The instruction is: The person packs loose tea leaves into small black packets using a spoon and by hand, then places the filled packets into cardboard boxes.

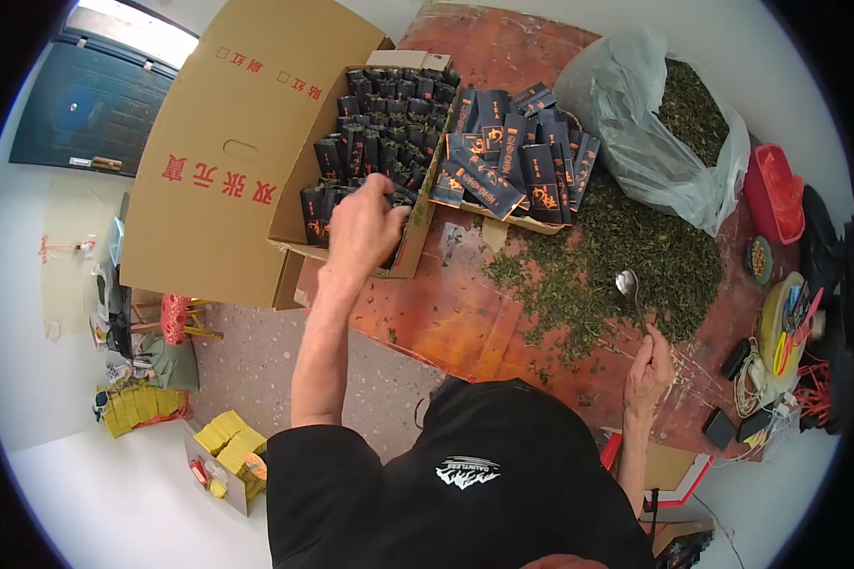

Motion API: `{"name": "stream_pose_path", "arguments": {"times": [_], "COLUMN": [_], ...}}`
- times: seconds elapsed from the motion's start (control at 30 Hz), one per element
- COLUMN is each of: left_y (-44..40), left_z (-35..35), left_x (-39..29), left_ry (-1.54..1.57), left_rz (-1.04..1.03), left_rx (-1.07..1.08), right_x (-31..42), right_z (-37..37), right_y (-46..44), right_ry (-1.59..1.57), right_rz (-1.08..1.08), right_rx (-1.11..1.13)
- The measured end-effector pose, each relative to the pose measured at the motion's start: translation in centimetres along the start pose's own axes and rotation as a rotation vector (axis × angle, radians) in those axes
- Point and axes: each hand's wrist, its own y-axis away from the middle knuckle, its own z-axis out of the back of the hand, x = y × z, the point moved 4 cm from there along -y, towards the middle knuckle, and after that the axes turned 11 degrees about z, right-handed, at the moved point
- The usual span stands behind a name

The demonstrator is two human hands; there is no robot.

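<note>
My left hand (362, 223) reaches into the near right corner of the cardboard box. Its fingers are bent around the top of a dark tea packet, mostly hidden beneath them. Filled black tea packets (375, 152) stand upright in rows in that box, with green leaf at their open tops. In my right hand (648, 370) is the handle of a metal spoon (626, 282). The spoon's bowl is over the heap of loose tea leaves (659, 256) on the reddish table (399, 318).
A smaller carton holds flat black tea packets (517, 156) with orange print. Behind the heap lies an open plastic bag (626, 123) of leaves. A pink basket (774, 194), scissors (795, 318) and cords line the right side. The large box's flap (223, 152) spreads left.
</note>
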Motion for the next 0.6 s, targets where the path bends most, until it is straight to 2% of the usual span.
{"name": "stream_pose_path", "arguments": {"times": [0.1, 0.17, 0.2, 0.3, 0.33, 0.5, 0.6], "left_y": [0.3, -0.3, -1.0, -2.2, -2.5, -3.1, -3.2], "left_z": [-2.6, -5.4, -6.7, -9.4, -9.7, -10.7, -11.3], "left_x": [-5.1, -7.1, -7.6, -8.6, -9.1, -9.8, -10.0], "left_ry": [0.17, 0.156, 0.15, 0.106, 0.055, 0.069, 0.073], "left_rz": [-0.034, -0.047, 0.006, 0.079, 0.139, 0.24, 0.27], "left_rx": [0.068, 0.101, 0.16, 0.118, 0.193, 0.144, 0.126], "right_x": [0.0, 0.5, 0.7, 0.9, 0.6, -0.7, -1.4], "right_z": [-0.4, -0.3, -0.2, 0.4, 0.6, 0.3, -0.3], "right_y": [0.1, -0.2, -0.2, -0.3, 0.0, 0.6, 0.9], "right_ry": [-0.004, -0.01, -0.011, -0.003, -0.003, -0.025, -0.012], "right_rz": [-0.004, 0.048, 0.072, 0.008, -0.006, -0.084, -0.034], "right_rx": [0.024, -0.002, -0.016, 0.016, 0.009, 0.028, 0.015]}}
